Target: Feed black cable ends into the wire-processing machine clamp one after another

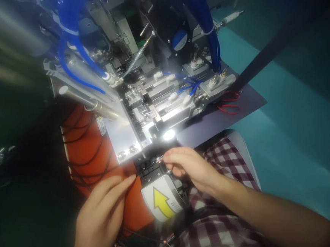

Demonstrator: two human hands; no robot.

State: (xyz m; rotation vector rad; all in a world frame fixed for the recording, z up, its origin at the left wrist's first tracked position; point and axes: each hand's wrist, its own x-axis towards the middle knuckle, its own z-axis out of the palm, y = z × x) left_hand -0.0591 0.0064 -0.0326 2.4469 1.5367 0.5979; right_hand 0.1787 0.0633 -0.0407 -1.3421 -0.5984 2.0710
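Note:
My right hand [188, 166] is closed in a pinch at the front edge of the machine. Thin coloured wires at the end of a black cable [146, 170] show at its fingertips. My left hand [102, 210] lies lower and to the left, its fingers pressed together on the same cable over an orange-red surface. Just below the cable sits a white label with a yellow arrow [161, 203]. The left thumb and the tips of some right fingers are hidden.
Metal slides with white air fittings and blue tubes [208, 39] fill the machine [167, 97] ahead. Several black cables cross the orange-red panel [79, 143] at left. Another cable end with bare wires [167, 241] hangs near my checkered clothing [210, 237]. Red wire loops [229, 105] stick out at right.

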